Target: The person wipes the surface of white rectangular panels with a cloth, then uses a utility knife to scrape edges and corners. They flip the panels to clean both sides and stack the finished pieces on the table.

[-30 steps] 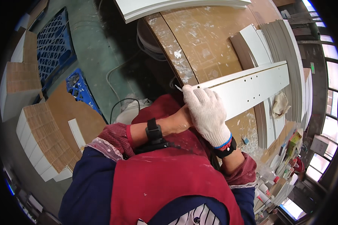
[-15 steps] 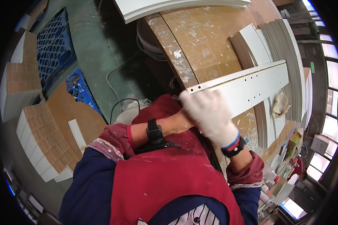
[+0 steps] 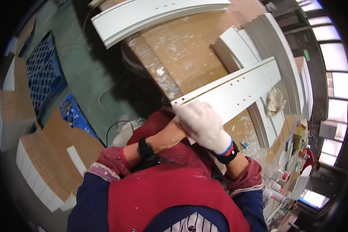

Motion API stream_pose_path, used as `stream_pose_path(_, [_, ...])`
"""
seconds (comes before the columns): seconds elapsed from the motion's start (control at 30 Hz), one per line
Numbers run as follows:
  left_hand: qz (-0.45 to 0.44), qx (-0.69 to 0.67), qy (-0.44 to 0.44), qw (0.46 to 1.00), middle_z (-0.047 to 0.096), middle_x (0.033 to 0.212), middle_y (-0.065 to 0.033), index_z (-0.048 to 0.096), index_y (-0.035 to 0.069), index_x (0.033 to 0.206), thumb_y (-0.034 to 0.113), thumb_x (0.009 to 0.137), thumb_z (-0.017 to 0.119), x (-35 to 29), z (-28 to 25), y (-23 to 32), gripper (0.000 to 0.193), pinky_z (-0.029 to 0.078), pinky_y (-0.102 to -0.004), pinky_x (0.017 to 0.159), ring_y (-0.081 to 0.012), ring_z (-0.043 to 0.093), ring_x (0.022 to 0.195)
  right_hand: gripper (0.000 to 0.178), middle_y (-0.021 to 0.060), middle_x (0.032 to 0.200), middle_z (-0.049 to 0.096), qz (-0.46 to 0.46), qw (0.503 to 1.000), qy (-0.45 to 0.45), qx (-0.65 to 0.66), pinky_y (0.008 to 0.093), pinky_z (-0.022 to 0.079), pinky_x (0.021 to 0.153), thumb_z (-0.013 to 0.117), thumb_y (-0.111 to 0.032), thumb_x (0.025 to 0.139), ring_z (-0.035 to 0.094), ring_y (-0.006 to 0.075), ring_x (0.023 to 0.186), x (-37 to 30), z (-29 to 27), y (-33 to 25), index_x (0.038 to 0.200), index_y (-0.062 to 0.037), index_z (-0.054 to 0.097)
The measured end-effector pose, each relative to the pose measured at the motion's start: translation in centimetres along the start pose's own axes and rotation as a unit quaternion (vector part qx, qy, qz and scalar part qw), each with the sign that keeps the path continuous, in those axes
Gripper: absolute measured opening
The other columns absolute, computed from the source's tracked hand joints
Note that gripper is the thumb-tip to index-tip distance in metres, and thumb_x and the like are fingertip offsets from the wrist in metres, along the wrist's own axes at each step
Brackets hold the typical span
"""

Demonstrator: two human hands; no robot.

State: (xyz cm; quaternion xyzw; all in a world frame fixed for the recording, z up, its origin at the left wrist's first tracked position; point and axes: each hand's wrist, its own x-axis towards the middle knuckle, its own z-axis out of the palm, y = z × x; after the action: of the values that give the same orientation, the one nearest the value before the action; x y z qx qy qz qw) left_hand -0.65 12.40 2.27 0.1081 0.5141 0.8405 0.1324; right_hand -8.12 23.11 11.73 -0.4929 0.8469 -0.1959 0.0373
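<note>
White board: both hands at its left end, long axis running off to the right

The white board is laid crosswise over the bench. Its left end is placed at the bench's left edge, the lower corner seemingly just past it. Its right end is propped toward the bench's right side, over a short stack of white boards and near tall stacked panels.

Key relation: nearly the whole board lies right of the grip, long axis angled right and slightly away from the bench's left edge. Right hand (gloved) is set over the end part of the face; left hand (bare) is set farther left, just off the bench's edge. So the right is nearer the board's middle.

Grip: right fingers are curled but motion-blurred; cannot tell if anything is held. Left fingers are hidden behind the glove; hold on the board end cannot be confirmed.

Around: two dark holes are left exposed at the end, beside the glove. A cloth is placed on the bench's right side, near the board. A small blue block is placed on the bench's near part. More white panels are stacked across the bench's far left corner.
</note>
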Motion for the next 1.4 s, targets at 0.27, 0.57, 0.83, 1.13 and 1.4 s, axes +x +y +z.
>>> stream_pose_path(0.27, [-0.143, -0.267, 0.047, 0.952, 0.058, 0.111, -0.0151, 0.041, 0.0, 0.127, 0.002, 0.081, 0.059, 1.6, 0.4, 0.5, 0.049, 0.054, -0.0351, 0.077, -0.026, 0.061, 0.096, 0.02, 0.014, 0.083, 0.065, 0.407, 0.872, 0.204, -0.18, 0.039, 0.05, 0.066, 0.055, -0.03, 0.088, 0.064, 0.028, 0.076, -5.6, -8.3, 17.4, 0.1, -0.0162, 0.063])
stream_pose_path(0.57, [-0.179, -0.221, -0.004, 0.959, 0.058, 0.112, -0.0184, 0.043, -0.002, 0.125, 0.007, 0.08, 0.062, 1.8, -0.8, -0.4, 0.05, 0.054, -0.0368, 0.078, -0.0292, 0.062, 0.097, 0.02, 0.0134, 0.093, 0.063, 0.288, 0.9, 0.187, -0.268, 0.0385, 0.05, 0.074, 0.052, -0.018, 0.087, 0.061, 0.0318, 0.085, -3.8, -6.3, 19.6, 0.103, -0.0087, 0.06])
stream_pose_path(0.83, [-0.206, -0.217, 0.016, 0.954, 0.058, 0.111, -0.0184, 0.043, -0.002, 0.125, 0.006, 0.081, 0.061, 1.7, 0.0, 1.2, 0.048, 0.054, -0.038, 0.077, -0.0302, 0.062, 0.097, 0.016, 0.0079, 0.074, 0.053, 0.09, 0.97, 0.095, -0.206, 0.034, 0.046, 0.062, 0.054, -0.011, 0.072, 0.055, 0.0235, 0.07, -0.3, -2.3, 7.7, 0.087, -0.0062, 0.051])
stream_pose_path(1.13, [-0.22, -0.223, 0.039, 0.949, 0.057, 0.112, -0.016, 0.041, -0.001, 0.126, 0.003, 0.081, 0.06, 1.5, -0.7, 0.6, 0.048, 0.056, -0.0388, 0.076, -0.0292, 0.061, 0.098, 0.02, 0.0083, 0.078, 0.058, 0.09, 0.994, 0.059, -0.019, 0.0369, 0.049, 0.065, 0.053, -0.01, 0.08, 0.06, 0.0259, 0.075, 0.4, -1.9, 6.5, 0.099, -0.0096, 0.056])
stream_pose_path(1.4, [-0.242, -0.218, 0.066, 0.943, 0.056, 0.114, -0.0205, 0.04, -0.002, 0.127, 0.008, 0.078, 0.066, 1.9, -0.7, 1.1, 0.057, 0.055, -0.0395, 0.077, -0.0345, 0.062, 0.097, 0.008, 0.0095, 0.068, 0.051, 0.163, 0.952, 0.123, -0.229, 0.0353, 0.046, 0.057, 0.05, -0.005, 0.073, 0.055, 0.0251, 0.063, -0.2, -3.4, 10.8, 0.081, -0.0052, 0.048])
